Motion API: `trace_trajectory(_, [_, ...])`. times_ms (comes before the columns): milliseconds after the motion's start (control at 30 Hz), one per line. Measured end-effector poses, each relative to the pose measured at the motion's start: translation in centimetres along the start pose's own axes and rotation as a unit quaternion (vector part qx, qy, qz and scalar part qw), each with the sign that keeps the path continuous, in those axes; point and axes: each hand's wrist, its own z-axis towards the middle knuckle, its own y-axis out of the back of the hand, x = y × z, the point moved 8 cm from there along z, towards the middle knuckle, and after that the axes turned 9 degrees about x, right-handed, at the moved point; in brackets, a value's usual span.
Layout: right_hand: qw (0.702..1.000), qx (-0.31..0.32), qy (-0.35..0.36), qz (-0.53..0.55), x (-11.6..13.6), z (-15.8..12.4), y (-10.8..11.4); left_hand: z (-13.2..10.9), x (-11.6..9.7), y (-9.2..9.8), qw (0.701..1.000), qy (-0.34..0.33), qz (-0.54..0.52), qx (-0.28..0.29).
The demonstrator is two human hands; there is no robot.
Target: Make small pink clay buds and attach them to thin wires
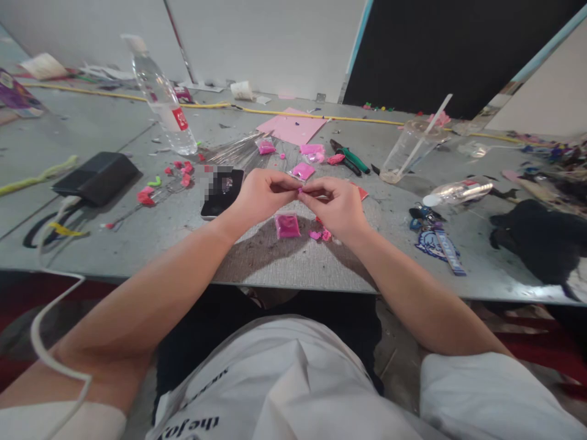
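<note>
My left hand (pixel 266 194) and my right hand (pixel 338 205) meet fingertip to fingertip above the table. Between them they pinch a tiny pink-purple piece of what looks like modelling clay (pixel 300 190); its shape is too small to make out. Just below lies a packet of darker pink clay (pixel 287 226), with small pink bits (pixel 321 234) beside it, near my right hand. Beyond the fingers are more pink packets, one (pixel 302 171) close behind the fingertips and another (pixel 312 152) farther back. A black phone (pixel 229 189) lies next to my left hand.
Green-handled pliers (pixel 352 160) lie behind my right hand. A water bottle (pixel 165 104) and a plastic cup with a straw (pixel 403 153) stand farther back. Wires with pink flowers (pixel 147 195) and a black adapter (pixel 97 177) are at left. A keychain (pixel 438 243) lies at right.
</note>
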Motion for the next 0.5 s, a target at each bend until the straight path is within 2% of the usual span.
trace_trajectory(100, [0.999, -0.02, 0.009, -0.04, 0.0, 0.0, 0.4, -0.1, 0.1, -0.2, 1.0, 0.017, -0.013, 0.006])
trace_trajectory(233, [0.997, -0.041, 0.03, -0.061, -0.1, 0.1, 0.8, -0.1, -0.2, -0.7, 0.997, 0.018, -0.057, 0.04])
trace_trajectory(367, [0.999, 0.0, -0.019, 0.038, -1.3, 0.3, 0.0, 0.0, 0.0, -0.5, 0.997, 0.018, -0.071, 0.034])
trace_trajectory(433, [0.994, 0.031, -0.046, 0.091, -1.7, 0.3, -0.7, 0.1, 0.0, -0.3, 0.998, 0.008, -0.048, 0.031])
trace_trajectory(500, [0.99, 0.053, -0.045, 0.126, -1.6, 0.2, -1.1, 0.3, -0.1, -0.1, 1.0, -0.008, -0.013, 0.025])
